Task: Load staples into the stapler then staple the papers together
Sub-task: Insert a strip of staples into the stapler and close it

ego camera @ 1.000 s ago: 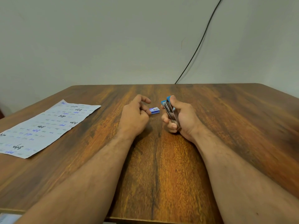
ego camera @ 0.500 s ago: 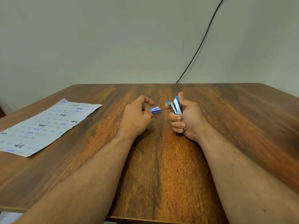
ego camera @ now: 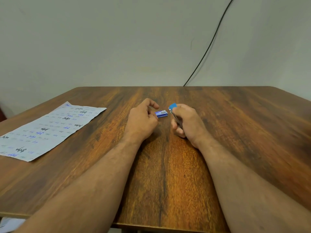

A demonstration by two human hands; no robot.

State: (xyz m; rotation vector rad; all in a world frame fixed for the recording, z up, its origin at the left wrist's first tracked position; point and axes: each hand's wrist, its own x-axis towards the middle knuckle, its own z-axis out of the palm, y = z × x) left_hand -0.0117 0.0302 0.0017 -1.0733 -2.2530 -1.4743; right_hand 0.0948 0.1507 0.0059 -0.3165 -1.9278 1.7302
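My right hand grips a small blue and metal stapler near the middle of the wooden table; only its blue tip and a strip of metal show past my fingers. A little blue staple box lies flat on the table between my hands. My left hand rests on the table just left of the box, fingers loosely curled, holding nothing; whether a fingertip touches the box I cannot tell. The papers, printed with blue and black marks, lie flat at the table's left.
A black cable runs down the pale wall behind the table's far edge. A scrap of white paper shows below the table's near left edge. Bare wood lies to the right of my right arm.
My right hand has rolled the stapler over, so its metal side now faces left and less of it shows. My left hand has stayed beside the staple box.
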